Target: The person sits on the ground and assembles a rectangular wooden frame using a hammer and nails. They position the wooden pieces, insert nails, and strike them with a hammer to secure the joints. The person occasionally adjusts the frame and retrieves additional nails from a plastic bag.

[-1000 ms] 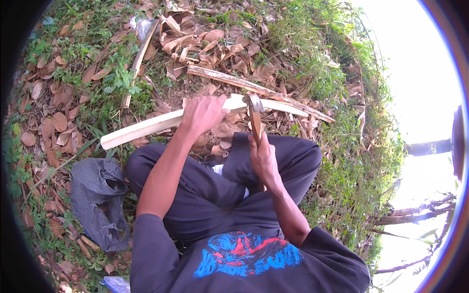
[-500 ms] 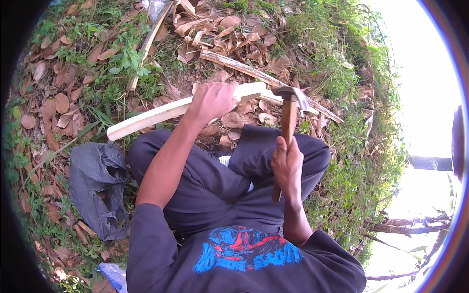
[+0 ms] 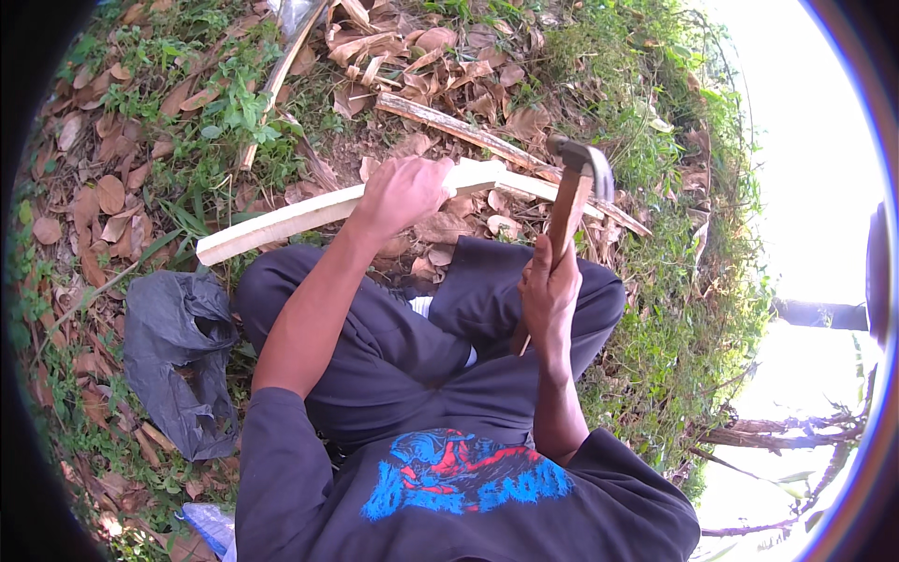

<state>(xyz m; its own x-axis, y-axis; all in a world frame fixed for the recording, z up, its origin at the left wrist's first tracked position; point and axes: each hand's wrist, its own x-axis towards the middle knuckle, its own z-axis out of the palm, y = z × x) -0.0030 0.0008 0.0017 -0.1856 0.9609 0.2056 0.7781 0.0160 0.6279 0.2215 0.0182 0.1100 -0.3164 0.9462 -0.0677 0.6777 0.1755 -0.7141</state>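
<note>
My left hand (image 3: 407,192) is closed over a pale strip of wood (image 3: 281,225) a little short of its far right end. That strip slants from beside my left knee up to the right, and its right end meets a second pale wooden piece (image 3: 538,187). My right hand (image 3: 551,286) grips the wooden handle of a claw hammer (image 3: 569,211). The hammer's metal head is raised up and to the right, above the right end of the wood. Whether a nail sits under my left fingers cannot be made out.
A crumpled black plastic bag (image 3: 178,361) lies left of my crossed legs. Beyond the work, a rough weathered stick (image 3: 468,131) rests on dry leaves, and another long stick (image 3: 276,84) lies at the upper left. Grass (image 3: 670,309) grows along the right side.
The hammer head has swung slightly up and to the right, its handle tilting more. My left hand keeps its hold on the wood strip. The whole view has shifted a little.
</note>
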